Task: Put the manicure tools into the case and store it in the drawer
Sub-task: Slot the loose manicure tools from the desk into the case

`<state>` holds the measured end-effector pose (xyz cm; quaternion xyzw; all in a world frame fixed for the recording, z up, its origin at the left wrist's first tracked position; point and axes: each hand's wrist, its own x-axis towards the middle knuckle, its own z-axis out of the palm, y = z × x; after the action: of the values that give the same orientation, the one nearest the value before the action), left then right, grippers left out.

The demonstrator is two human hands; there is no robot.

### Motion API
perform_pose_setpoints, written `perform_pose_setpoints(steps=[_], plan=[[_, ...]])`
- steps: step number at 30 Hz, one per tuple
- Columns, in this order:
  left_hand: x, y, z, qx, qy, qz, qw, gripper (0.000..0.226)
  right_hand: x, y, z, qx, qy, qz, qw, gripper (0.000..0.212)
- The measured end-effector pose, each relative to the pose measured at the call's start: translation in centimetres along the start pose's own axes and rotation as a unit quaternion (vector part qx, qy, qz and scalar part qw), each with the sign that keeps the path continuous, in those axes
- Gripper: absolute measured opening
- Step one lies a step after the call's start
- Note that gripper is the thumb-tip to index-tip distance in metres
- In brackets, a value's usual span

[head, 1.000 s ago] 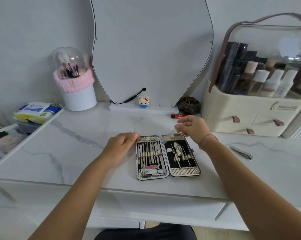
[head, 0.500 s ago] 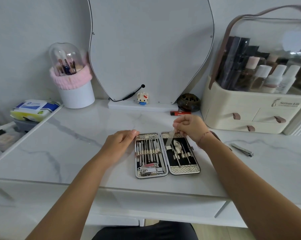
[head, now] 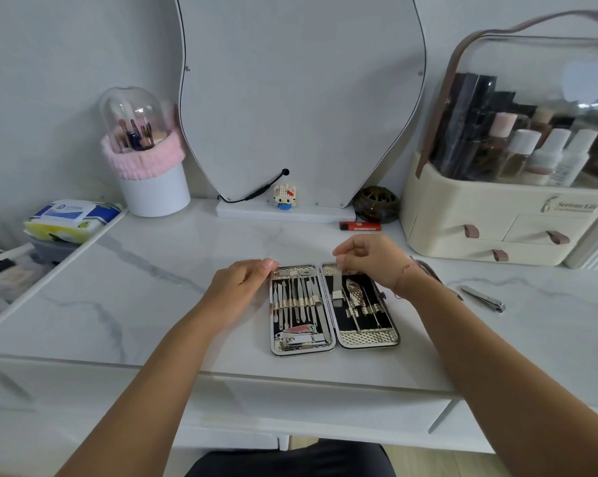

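Mid-frame, our R hand [head: 369, 259] pinches a flat tool [head: 337, 287] into the case [head: 369, 339]. L hand [head: 239, 287], fingers together, steadies it. Next, we reckon: clipper [head: 483, 299], far right.

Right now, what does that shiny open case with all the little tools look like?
The silver manicure case lies open flat on the white marble table, two hinged halves lined black. Straps hold rows of metal tools; the right half has gold mesh panels. The left hand rests on its top-left corner, and the right hand pinches a flat metal tool in the right half.
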<state>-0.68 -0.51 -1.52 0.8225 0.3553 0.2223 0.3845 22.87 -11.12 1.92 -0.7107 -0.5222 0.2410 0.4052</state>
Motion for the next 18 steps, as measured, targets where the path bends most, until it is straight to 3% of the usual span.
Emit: perform_pose_setpoints(steps=[6, 11, 15, 18], plan=[[0.0, 0.1, 0.0, 0.001, 0.002, 0.0, 1.0, 0.056, -0.5, -0.3, 0.4, -0.136, -0.063, -0.013, 0.989, 0.018], [0.1, 0.0, 0.1, 0.008, 0.001, 0.003, 1.0, 0.055, -1.1, 0.0, 0.5, -0.123, -0.051, -0.018, 0.991, 0.017], [0.3, -0.3, 0.1, 0.006, 0.004, 0.008, 1.0, 0.056, -2.4, 0.5, -1.7, -0.053, 0.062, -0.028, 0.996, 0.008], [0.4, -0.5, 0.2, 0.009, 0.006, 0.01, 1.0, 0.056, -3.8, 2.4, -5.2, -0.079, 0.156, -0.009, 0.985, 0.005]])
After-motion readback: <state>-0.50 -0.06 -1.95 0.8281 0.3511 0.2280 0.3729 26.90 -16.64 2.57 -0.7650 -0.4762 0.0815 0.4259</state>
